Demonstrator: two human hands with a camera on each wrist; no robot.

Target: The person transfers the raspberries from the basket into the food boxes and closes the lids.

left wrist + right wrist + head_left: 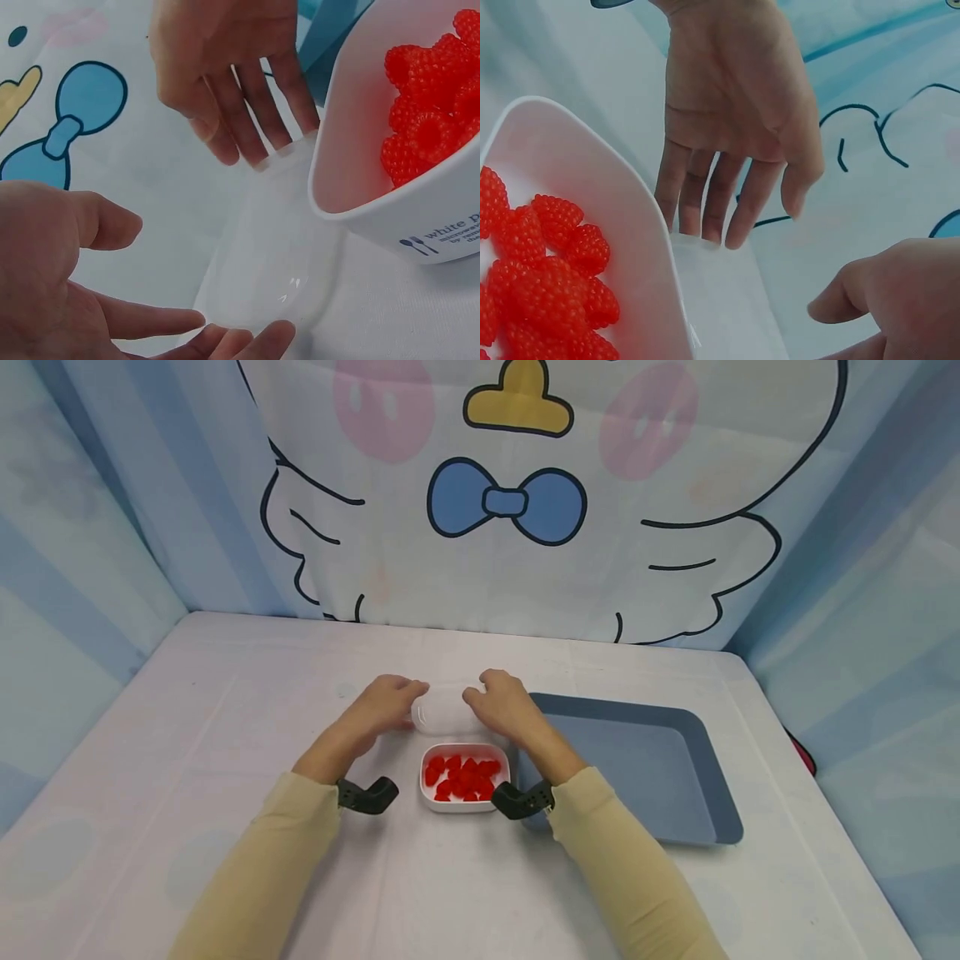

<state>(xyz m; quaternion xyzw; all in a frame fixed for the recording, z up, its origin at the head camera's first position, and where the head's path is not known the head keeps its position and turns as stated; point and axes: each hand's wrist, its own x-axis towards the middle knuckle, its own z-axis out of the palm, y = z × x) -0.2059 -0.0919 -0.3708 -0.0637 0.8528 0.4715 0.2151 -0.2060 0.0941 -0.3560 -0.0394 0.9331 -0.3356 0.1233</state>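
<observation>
A translucent white lid (pixel 446 714) lies on the table just beyond a white plastic container (pixel 463 807) of red raspberries (pixel 467 777). My left hand (pixel 384 706) is at the lid's left end, its extended fingertips touching the edge and its thumb held apart. At the opposite end, my right hand (pixel 508 706) touches the lid with straight fingertips. In the left wrist view, both hands flank the lid (pixel 262 247), and small blue print shows on the container's wall (pixel 420 225). The right wrist view cuts off most of my nearer right hand (pixel 900 300).
A blue-grey tray (pixel 693 777) sits to the right of the container, partly behind my right forearm. White cloth covers the table (pixel 225 693). Behind it hangs a curtain (pixel 487 577) with a cartoon print, and pale blue curtains close both sides.
</observation>
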